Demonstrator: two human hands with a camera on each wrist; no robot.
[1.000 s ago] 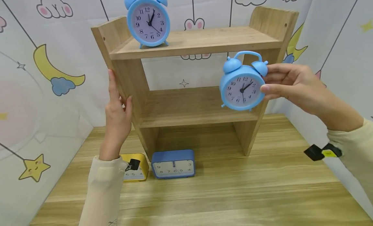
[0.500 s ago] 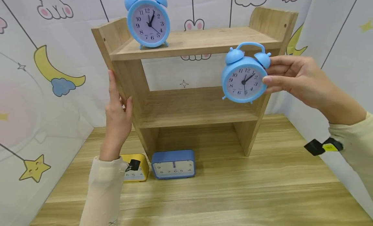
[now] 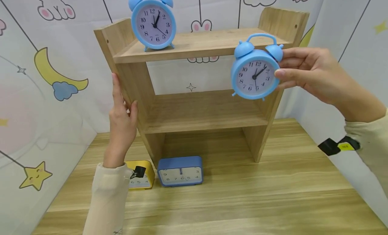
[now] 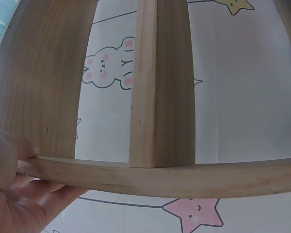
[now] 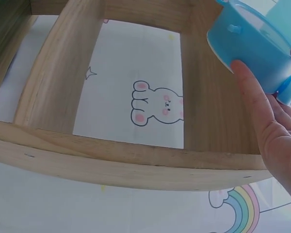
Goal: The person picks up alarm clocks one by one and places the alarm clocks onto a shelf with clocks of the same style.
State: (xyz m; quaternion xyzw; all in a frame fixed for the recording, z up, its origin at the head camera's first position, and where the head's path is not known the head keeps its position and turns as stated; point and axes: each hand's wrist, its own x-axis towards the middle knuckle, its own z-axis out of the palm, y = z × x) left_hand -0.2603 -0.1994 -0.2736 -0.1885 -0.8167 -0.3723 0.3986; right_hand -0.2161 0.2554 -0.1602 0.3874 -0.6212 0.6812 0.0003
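Note:
My right hand (image 3: 312, 73) grips a light blue twin-bell alarm clock (image 3: 255, 75) by its right side, thumb at the front rim and fingers behind. The clock hangs in the air before the right part of the wooden shelf unit (image 3: 209, 53), just below the top board's level, dial toward me. The right wrist view shows its side (image 5: 252, 46) with the fingers along it. My left hand (image 3: 122, 124) holds the shelf's left side panel; in the left wrist view the thumb and fingers (image 4: 36, 194) clasp that panel's edge. A matching blue twin-bell clock (image 3: 153, 24) stands upright on the top board's left end.
A yellow rectangular clock (image 3: 148, 174), partly hidden by the left sleeve, and a blue rectangular clock (image 3: 180, 171) stand on the wooden table (image 3: 242, 198) by the shelf's lower left. A white cartoon-printed curtain (image 3: 60, 103) hangs behind and at both sides.
My right hand has raised the alarm clock from before the middle opening up toward the top board, shifting slightly right. My left hand has stayed on the side panel.

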